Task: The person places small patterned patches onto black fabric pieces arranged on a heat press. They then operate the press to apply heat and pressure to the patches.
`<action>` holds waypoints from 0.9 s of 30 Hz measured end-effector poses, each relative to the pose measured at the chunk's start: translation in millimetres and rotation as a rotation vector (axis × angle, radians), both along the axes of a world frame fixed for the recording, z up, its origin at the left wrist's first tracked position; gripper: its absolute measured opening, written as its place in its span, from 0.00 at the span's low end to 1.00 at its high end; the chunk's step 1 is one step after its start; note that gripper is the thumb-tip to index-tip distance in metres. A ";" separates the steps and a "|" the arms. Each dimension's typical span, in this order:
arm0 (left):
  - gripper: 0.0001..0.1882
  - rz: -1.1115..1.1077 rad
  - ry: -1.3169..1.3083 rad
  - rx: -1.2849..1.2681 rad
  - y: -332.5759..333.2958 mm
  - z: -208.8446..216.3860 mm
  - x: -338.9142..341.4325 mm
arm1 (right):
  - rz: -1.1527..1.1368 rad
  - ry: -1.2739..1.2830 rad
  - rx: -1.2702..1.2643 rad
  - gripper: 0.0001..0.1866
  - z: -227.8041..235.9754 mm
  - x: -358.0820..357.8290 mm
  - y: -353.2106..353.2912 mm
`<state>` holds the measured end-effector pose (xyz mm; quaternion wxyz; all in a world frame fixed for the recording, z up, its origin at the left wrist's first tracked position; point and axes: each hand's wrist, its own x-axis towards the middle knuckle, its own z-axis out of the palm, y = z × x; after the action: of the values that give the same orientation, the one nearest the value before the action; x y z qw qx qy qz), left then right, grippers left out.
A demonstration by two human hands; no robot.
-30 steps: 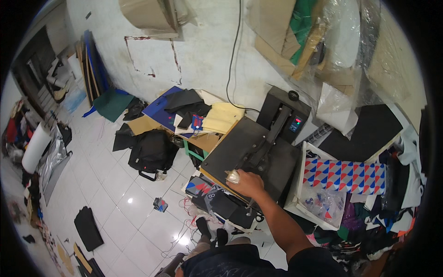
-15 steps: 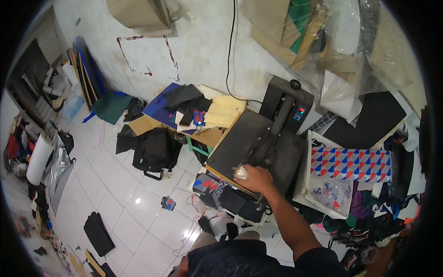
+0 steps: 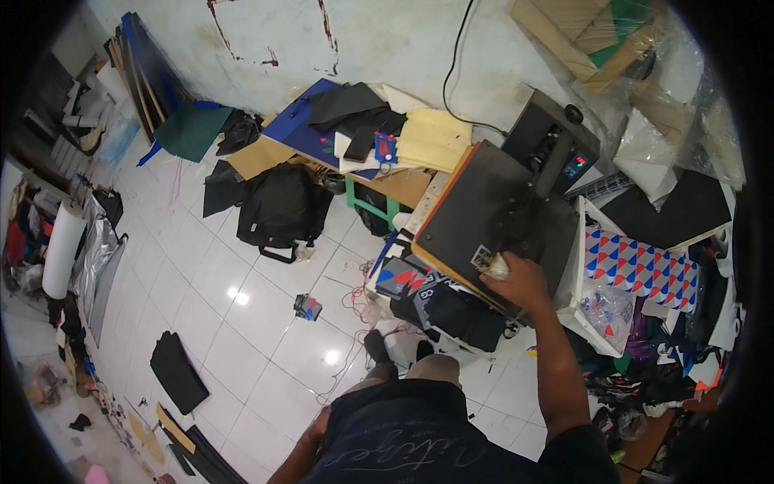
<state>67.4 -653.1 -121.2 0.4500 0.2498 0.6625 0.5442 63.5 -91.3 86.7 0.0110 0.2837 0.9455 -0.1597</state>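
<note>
My right hand (image 3: 520, 282) is closed around the pale, wrapped end of the handle (image 3: 497, 267) on a black heat press (image 3: 484, 202). The press has a wide dark top plate with an orange edge and a small lit display (image 3: 576, 165) at its back. The handle end lies over the plate's front part, beside a small whitish square mark. My left arm hangs at my left side, with my left hand (image 3: 319, 426) by my hip; its fingers are hidden. Below the press front are dark printed fabric pieces (image 3: 459, 310).
Right of the press stands a white box (image 3: 571, 310) with a red, blue and grey patterned sheet (image 3: 637, 266). A black bag (image 3: 282, 206) and a small printed bundle (image 3: 307, 307) lie on the tiled floor. Left of the press, a low table holds yellow sheets (image 3: 435, 139) and a phone (image 3: 359, 143).
The view has shifted, so the press and my hand appear farther right. My right hand stays on the handle, which now sits farther in from the plate's front edge. More orange edge shows.
</note>
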 end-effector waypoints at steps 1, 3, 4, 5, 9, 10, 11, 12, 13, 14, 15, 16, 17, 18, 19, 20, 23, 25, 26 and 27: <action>0.34 0.030 -0.205 -0.040 -1.6 2.8 -5.6 | -0.008 0.000 0.002 0.26 -2.7 0.3 0.5; 0.31 0.121 -0.508 -0.109 -3.4 4.2 -16.5 | -0.049 -0.032 -0.046 0.26 4.6 -5.2 -1.9; 0.29 0.175 -0.614 -0.136 -6.1 7.2 -19.0 | -0.044 -0.030 -0.035 0.26 1.5 -6.4 -6.2; 0.28 0.230 -0.628 -0.129 -3.2 7.3 -19.1 | -0.044 -0.027 -0.009 0.26 0.4 -6.8 -5.0; 0.28 -0.089 -0.142 -0.207 5.4 1.1 -47.1 | -0.040 0.006 0.052 0.27 -0.3 -8.1 -7.2; 0.28 -0.142 -0.077 -0.163 8.1 -3.3 -53.2 | -0.038 0.007 0.056 0.27 -1.1 -6.0 -4.0; 0.27 -0.195 -0.007 -0.125 6.0 -8.9 -59.1 | -0.036 0.012 0.056 0.27 -3.7 -5.4 -2.2; 0.27 -0.241 0.065 -0.089 2.4 -13.9 -65.2 | -0.031 0.021 0.049 0.28 -6.5 -5.7 -2.1; 0.27 -0.271 0.097 -0.064 -1.0 -17.7 -67.0 | -0.041 0.021 0.051 0.28 -7.5 -4.8 -3.3; 0.26 -0.283 0.098 -0.062 1.0 -21.0 -70.1 | -0.050 0.024 0.060 0.28 -7.0 -4.6 -3.2; 0.26 -0.295 0.095 -0.067 2.7 -23.7 -73.5 | -0.060 0.027 0.069 0.28 -6.0 -4.1 -3.4; 0.26 -0.299 0.075 -0.087 2.4 -24.2 -73.5 | -0.058 0.028 0.071 0.28 -4.7 -4.5 -5.0; 0.25 -0.303 0.056 -0.107 4.7 -26.1 -74.3 | -0.057 0.028 0.080 0.28 -2.4 -5.1 -6.3; 0.25 -0.307 0.033 -0.123 7.8 -28.6 -74.6 | -0.061 0.022 0.091 0.28 1.1 -3.0 -6.4; 0.24 -0.303 0.014 -0.142 9.9 -30.3 -76.6 | -0.053 0.019 0.109 0.28 -1.8 -2.7 -4.9; 0.24 -0.302 -0.014 -0.155 13.8 -32.6 -77.4 | -0.046 0.025 0.100 0.28 -4.2 -0.2 -2.8; 0.23 -0.276 -0.084 -0.226 25.6 -32.3 -85.6 | -0.024 0.039 0.060 0.28 -7.2 1.1 1.7; 0.22 -0.252 -0.106 -0.250 36.5 -30.8 -87.5 | -0.020 0.014 0.036 0.27 -3.8 0.8 3.8; 0.22 -0.250 -0.079 -0.252 47.1 -22.0 -90.5 | -0.019 0.016 0.016 0.27 -2.4 0.5 4.3; 0.21 -0.272 -0.003 -0.216 64.7 -4.4 -97.1 | -0.018 0.017 -0.003 0.27 -0.1 0.7 5.2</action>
<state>-29.7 -588.3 -125.5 0.5446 0.2865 0.6766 0.4044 64.2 -86.2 86.6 0.0021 0.2907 0.9427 -0.1638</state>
